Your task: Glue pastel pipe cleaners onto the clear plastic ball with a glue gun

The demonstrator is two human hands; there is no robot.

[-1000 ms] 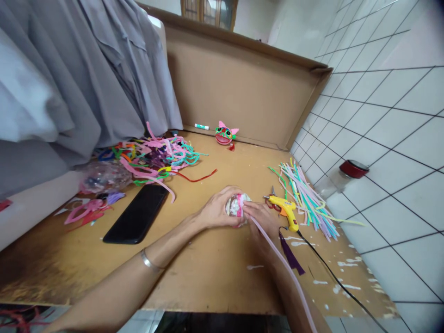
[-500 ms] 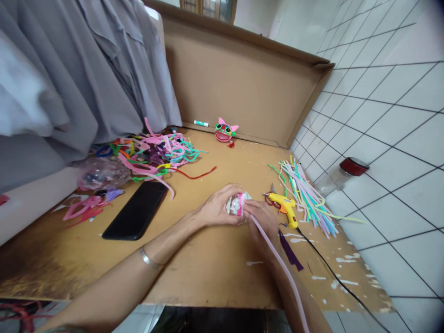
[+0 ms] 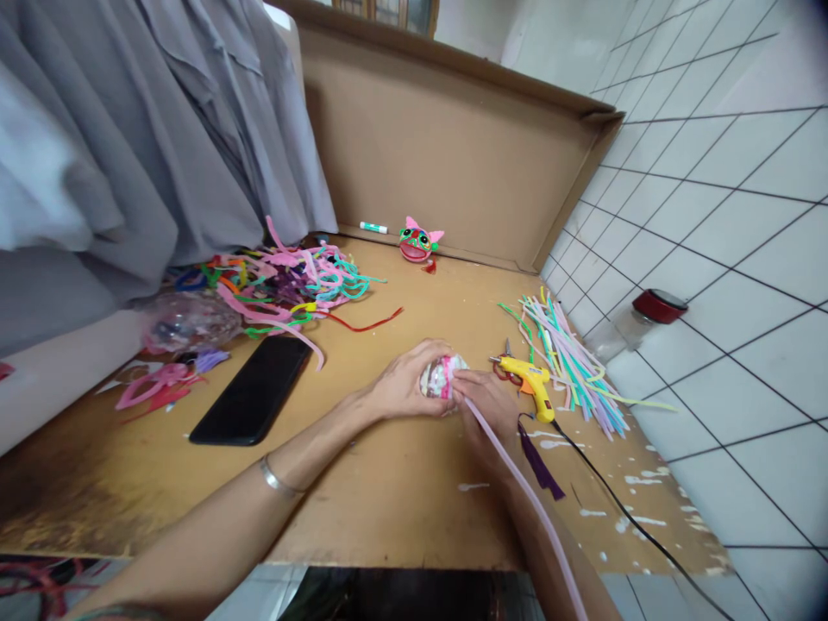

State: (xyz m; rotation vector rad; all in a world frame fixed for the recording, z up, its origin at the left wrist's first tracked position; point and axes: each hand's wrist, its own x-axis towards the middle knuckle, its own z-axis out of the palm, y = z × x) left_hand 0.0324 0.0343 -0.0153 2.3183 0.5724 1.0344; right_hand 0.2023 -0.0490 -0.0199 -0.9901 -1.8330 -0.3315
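Observation:
Near the middle of the wooden table, my left hand is wrapped round a small rounded piece in white and clear, with a pink band on it. My right hand meets it from the right, its fingers closed on a long pale-pink pipe cleaner at the end that touches the piece. The rest of the pipe cleaner trails down over my right forearm. Fingers hide part of the piece. Just right of my right hand lie a yellow glue gun and a dark purple tassel.
Pastel pipe cleaners lie by the tiled wall, near a red-lidded jar. A black phone and a tangle of coloured pipe cleaners are on the left. Behind stand a green-and-pink animal head and a cardboard panel.
Almost nothing differs. Both hands keep their hold on the rounded piece and the pipe cleaner; the whole view has shifted very slightly.

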